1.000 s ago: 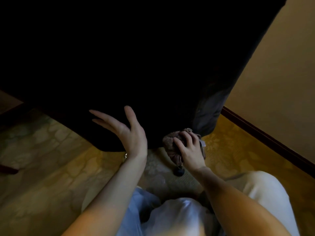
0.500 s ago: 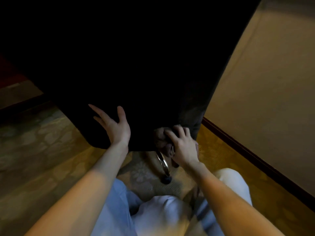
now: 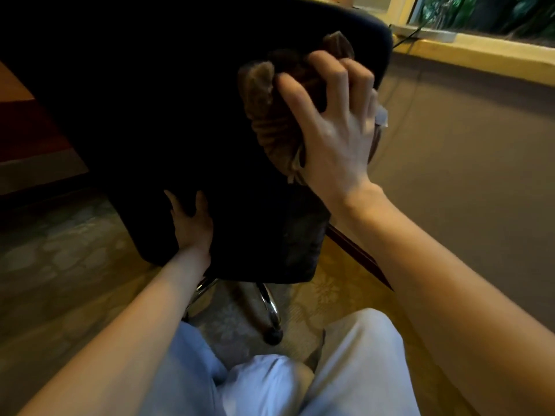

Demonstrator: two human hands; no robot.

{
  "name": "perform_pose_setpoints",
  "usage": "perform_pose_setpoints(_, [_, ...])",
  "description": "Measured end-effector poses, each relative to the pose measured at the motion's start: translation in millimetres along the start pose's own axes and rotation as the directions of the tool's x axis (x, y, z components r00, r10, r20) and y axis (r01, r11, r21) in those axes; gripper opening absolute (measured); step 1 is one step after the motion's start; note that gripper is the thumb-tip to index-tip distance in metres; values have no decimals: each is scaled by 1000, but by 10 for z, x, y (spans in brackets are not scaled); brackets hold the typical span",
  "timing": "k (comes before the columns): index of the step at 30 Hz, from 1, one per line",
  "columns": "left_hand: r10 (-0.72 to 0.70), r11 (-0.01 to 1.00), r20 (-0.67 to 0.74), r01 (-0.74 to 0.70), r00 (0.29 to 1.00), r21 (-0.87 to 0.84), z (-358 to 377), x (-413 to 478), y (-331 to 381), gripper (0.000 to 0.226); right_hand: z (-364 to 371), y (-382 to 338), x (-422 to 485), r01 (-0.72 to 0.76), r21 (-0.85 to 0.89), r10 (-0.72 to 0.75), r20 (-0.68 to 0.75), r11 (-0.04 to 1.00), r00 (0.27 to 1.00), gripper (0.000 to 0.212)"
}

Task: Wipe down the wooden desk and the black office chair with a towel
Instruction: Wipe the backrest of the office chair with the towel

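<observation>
While the left hand (image 3: 192, 228) braces the chair (image 3: 144, 115) flat at six o'clock, the right hand (image 3: 336, 127) clutches the towel (image 3: 267, 115) at one o'clock, mid-wipe; next, likely sweep downward.

black chair (image 3: 150, 115), brown towel (image 3: 270, 121), floral carpet (image 3: 327, 289)

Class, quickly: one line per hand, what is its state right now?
Left hand: open, fingers flat against the black office chair.
Right hand: closed, gripping the brown towel against the chair back.
</observation>
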State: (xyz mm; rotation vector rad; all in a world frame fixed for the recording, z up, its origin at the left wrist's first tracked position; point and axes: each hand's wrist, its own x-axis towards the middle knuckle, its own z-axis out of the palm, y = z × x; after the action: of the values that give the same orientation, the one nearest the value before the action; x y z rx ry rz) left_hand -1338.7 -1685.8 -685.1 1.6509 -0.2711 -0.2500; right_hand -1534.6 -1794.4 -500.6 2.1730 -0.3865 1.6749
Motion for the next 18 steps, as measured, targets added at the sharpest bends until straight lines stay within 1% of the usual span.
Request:
perform_pose_setpoints(2, [-47, 998, 55, 50, 997, -48, 60, -44, 78, 82, 152, -31, -169, -18, -4, 18, -34, 1000, 999, 31])
perform_pose_setpoints(4, [-97, 993, 98, 103, 991, -65, 136, -19, 107, 93, 299, -84, -395, -60, 16, 61, -55, 998, 997, 32])
perform_pose_setpoints(5, [-118, 990, 72, 123, 990, -74, 167, -8, 138, 97, 364, -110, -508, -82, 6, 82, -44, 997, 996, 33])
perform_pose_setpoints(6, [-143, 986, 32, 145, 989, -80, 204, 30, 137, 102, 421, -132, -626, -99, -16, 99, -16, 995, 995, 32])
perform_pose_setpoints(7, [-160, 984, 25, 161, 987, -77, 238, 36, 133, 108, 473, -138, -755, -112, -37, 112, 20, 993, 993, 32])
perform_pose_setpoints(8, [-170, 983, 48, 173, 984, -55, 258, 3, 150, 114, 517, -146, -895, -121, -49, 123, 52, 991, 991, 31])
perform_pose_setpoints(9, [-156, 986, 64, 159, 986, -44, 281, -37, 156, 113, 559, -154, -1051, -128, -46, 131, 79, 991, 988, 31])
perform_pose_setpoints(12, [-98, 984, 15, 99, 995, -151, 346, -91, 96, 87, 667, -174, -1623, -156, -8, 155, 168, 988, 973, 30])
perform_pose_setpoints(13, [-100, 980, 7, 99, 995, -172, 369, -89, 68, 84, 695, -171, -1835, -176, -1, 172, 217, 984, 961, 31])
perform_pose_setpoints(15, [-100, 968, 49, 108, 994, -228, 381, -79, 32, 89, 724, -174, -2268, -238, 5, 222, 349, 971, 911, 35])
perform_pose_setpoints(18, [-121, 937, 138, 159, 983, -311, 361, -15, -67, 100, 702, -198, -2892, -327, -10, 275, 567, 945, 777, 45])
